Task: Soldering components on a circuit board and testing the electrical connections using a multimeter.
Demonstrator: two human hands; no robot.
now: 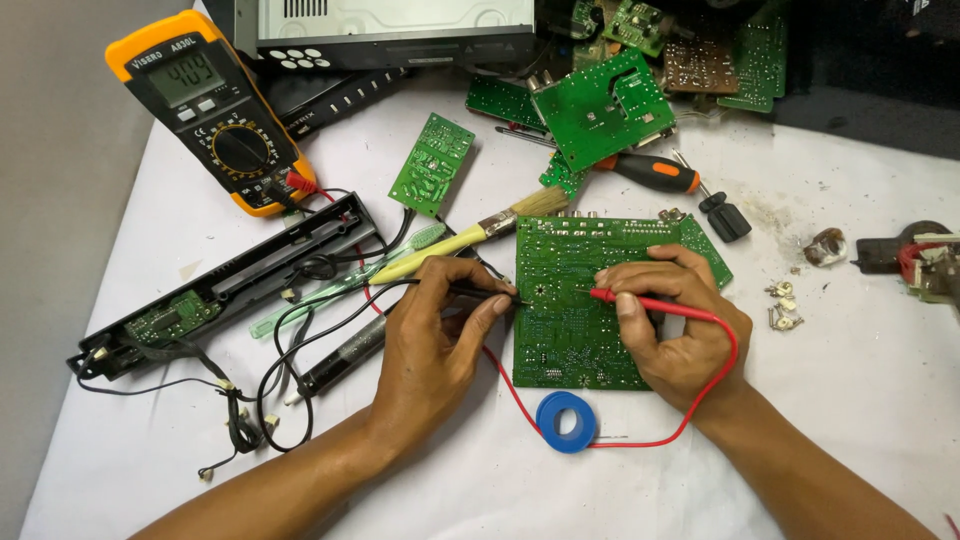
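A large green circuit board (568, 300) lies solder side up on the white table. My left hand (440, 325) grips a black test probe (490, 293) whose tip touches the board's left edge. My right hand (670, 320) rests on the board and holds a red test probe (640, 300), its tip pressed to the board's middle. Red and black leads run back to a yellow multimeter (215, 110) at the far left, its display lit.
A blue tape roll (566, 421) lies near the board's front edge. A paintbrush (470, 238), a toothbrush (345, 285), a black front panel (230, 285), a small green board (432, 163), two screwdrivers (655, 172) and several boards at the back surround the work.
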